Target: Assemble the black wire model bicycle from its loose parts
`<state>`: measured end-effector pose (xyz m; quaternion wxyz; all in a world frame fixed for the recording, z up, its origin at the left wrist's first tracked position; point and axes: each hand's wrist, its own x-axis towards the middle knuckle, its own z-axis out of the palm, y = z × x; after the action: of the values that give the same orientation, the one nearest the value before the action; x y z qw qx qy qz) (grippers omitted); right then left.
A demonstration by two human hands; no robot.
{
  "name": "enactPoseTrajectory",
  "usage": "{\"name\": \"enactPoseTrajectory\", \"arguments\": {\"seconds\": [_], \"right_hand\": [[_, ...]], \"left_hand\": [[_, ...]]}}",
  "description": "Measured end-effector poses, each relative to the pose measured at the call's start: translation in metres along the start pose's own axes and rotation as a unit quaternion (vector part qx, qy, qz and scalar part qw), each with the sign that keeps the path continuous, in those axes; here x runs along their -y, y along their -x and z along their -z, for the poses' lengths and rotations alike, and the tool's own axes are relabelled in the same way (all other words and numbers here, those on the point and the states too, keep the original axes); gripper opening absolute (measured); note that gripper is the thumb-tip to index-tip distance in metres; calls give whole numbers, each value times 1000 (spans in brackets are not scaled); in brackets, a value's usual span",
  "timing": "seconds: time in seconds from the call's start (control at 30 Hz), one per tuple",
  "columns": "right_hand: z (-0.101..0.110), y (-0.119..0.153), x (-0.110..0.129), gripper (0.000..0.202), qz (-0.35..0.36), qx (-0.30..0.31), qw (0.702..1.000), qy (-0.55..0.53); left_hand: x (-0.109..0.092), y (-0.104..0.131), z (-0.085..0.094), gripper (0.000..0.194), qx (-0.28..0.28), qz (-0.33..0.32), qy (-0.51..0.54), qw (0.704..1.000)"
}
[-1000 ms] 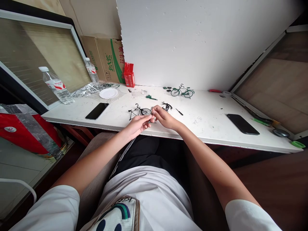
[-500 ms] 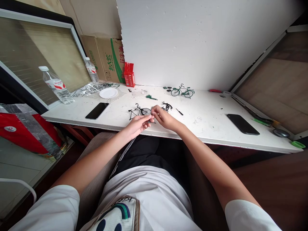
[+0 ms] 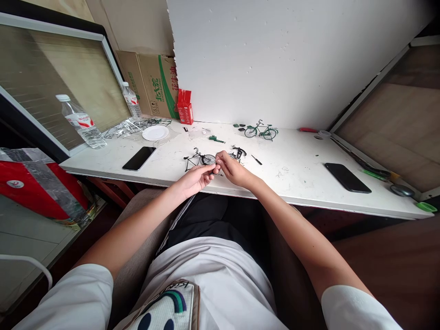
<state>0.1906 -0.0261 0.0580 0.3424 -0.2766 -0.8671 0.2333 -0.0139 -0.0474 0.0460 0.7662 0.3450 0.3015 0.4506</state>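
Note:
My left hand [image 3: 198, 178] and my right hand [image 3: 233, 168] meet fingertip to fingertip over the front of the white table. Both are closed in a pinch around something small and dark, mostly hidden by the fingers. Just behind them lies a black model bicycle frame [image 3: 194, 158] with handlebars and one spoked wheel [image 3: 208, 159]. More black bicycle parts [image 3: 239, 152], with a curved mudguard-like piece, lie beyond my right hand. A small black screwdriver-like tool [image 3: 256, 159] rests to their right.
A green model bicycle [image 3: 261, 131] stands at the back, with a green part [image 3: 216, 139] to its left. Phones lie left [image 3: 139, 158] and right [image 3: 347, 177]. A white plate [image 3: 155, 133], water bottle [image 3: 82, 123], red box [image 3: 184, 107] and plastic part frames [image 3: 137, 126] occupy the left.
Both hands stay nearly in place, still pinched together. The left fingers have shifted slightly around the small piece. Nothing on the table has visibly moved.

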Motion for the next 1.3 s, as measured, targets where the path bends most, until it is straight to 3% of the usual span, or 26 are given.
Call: {"name": "enactPoseTrajectory", "arguments": {"seconds": [0.13, 0.33, 0.5, 0.8, 1.07, 1.3], "right_hand": [[-3, 1, -2, 20, -6, -2, 999, 32], [-5, 2, -12, 15, 38, -11, 976, 214], [-7, 2, -17, 14, 51, -16, 967, 251], [-9, 4, -13, 19, 16, -15, 981, 195], [-14, 7, -15, 22, -35, -28, 991, 127], [-22, 8, -19, 21, -12, -63, 997, 33]], "left_hand": [[0, 0, -1, 5, -5, 7, 8, 1000], [3, -1, 0, 6, -14, 7, -7, 1000], [5, -1, 0, 9, -21, 3, -29, 999], [5, -5, 9, 18, 3, 1, -61, 998], [3, -1, 5, 20, 7, 5, -61, 998], [0, 1, 3, 17, 27, 5, -48, 998]]}}
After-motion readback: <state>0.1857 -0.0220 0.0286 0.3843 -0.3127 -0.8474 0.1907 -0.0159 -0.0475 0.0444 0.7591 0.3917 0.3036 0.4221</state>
